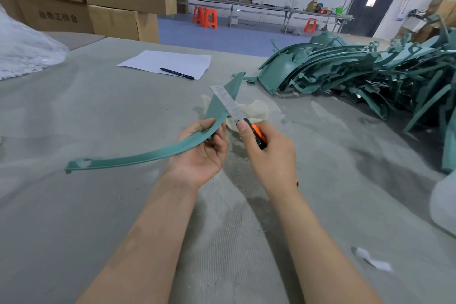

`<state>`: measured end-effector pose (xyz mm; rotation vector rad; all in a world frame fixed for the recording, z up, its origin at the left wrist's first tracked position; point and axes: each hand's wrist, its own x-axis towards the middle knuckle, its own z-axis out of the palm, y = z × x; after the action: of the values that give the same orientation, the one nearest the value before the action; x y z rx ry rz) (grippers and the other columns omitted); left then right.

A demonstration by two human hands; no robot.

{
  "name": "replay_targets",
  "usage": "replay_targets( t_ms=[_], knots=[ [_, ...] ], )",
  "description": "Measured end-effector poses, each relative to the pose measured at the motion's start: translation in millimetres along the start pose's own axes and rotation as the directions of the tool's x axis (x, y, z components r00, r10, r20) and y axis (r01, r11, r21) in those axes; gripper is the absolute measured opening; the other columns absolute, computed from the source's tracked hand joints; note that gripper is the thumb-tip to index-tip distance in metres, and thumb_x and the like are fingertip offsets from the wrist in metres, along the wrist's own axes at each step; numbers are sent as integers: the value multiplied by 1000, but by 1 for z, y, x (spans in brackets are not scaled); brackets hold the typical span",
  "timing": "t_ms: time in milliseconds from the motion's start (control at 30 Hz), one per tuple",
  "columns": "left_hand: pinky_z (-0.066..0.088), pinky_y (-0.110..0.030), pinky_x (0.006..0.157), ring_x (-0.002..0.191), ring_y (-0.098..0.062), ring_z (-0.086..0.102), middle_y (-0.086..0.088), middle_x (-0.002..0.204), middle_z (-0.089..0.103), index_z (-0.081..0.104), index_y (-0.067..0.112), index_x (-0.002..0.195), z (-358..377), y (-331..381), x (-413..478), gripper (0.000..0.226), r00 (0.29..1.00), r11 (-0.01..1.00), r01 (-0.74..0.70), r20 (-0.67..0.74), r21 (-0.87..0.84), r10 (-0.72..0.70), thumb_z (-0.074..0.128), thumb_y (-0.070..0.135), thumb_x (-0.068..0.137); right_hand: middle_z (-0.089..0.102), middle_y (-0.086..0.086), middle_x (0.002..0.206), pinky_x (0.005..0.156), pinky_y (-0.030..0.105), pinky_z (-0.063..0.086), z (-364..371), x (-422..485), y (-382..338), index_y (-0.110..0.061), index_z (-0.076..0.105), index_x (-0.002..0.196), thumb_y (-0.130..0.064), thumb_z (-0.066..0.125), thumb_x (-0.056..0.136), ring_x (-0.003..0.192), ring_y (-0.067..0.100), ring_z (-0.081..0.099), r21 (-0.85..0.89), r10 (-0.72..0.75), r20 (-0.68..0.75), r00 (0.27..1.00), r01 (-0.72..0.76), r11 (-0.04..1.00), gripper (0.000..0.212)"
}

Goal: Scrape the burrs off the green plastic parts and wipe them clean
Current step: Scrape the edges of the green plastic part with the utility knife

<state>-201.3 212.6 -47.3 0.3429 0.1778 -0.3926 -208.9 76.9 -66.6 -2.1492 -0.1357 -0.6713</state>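
While left hand (201, 153) grips green part (138, 157), right hand (267, 153) holds knife (233, 103) against it

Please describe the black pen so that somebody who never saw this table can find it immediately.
On the grey table, look toward the far edge for the white sheet of paper. The black pen lies across its near edge. It is the only dark, thin thing there, far from the pile of green parts.

Both bare forearms reach forward; the left hand (201, 153) lies palm-up, fingers curled in a grip, right hand (269, 153) fisted beside it, thumb extended.
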Motion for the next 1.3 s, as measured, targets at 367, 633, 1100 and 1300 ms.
replay_targets(
  t_ms=[367,633,1100,1300],
  knots=[
    [47,-15,40,44,-9,59,-5,60,63,65,-2,62,1,-2,1,19,999,999,-38,-13,-36,38,55,6,77,38,-7,48,51,30,31,3,-3,0,-18,48,66,-70,42,82,48,11,37,13,-29,29,999,28,1000,55],
    [49,-17,42,46,-12,60,-6,61,64,65,1,63,-2,2,1,15,990,989,-144,-8,-7,144,55,11,67,37,-9,47,51,28,28,12,-9,-6,-30,37,60,-60,54,88,47,9,38,-17,-152,122,981,155,988,44],
    [45,-15,38,45,-9,59,-5,66,63,66,-2,67,4,-2,-1,11,1000,1000,-2,2,-13,2,58,5,70,45,0,54,56,41,41,0,1,0,-8,53,73,-65,45,85,55,24,47,32,1,-39,999,0,999,59],
    [45,-16,38,46,-10,59,-5,66,62,65,-3,68,4,-2,-2,12,1000,999,-3,12,-40,3,57,5,71,42,-5,51,55,40,41,1,-1,-2,-9,56,74,-74,37,77,52,19,44,49,-19,-15,1000,20,999,67]
  ],
)
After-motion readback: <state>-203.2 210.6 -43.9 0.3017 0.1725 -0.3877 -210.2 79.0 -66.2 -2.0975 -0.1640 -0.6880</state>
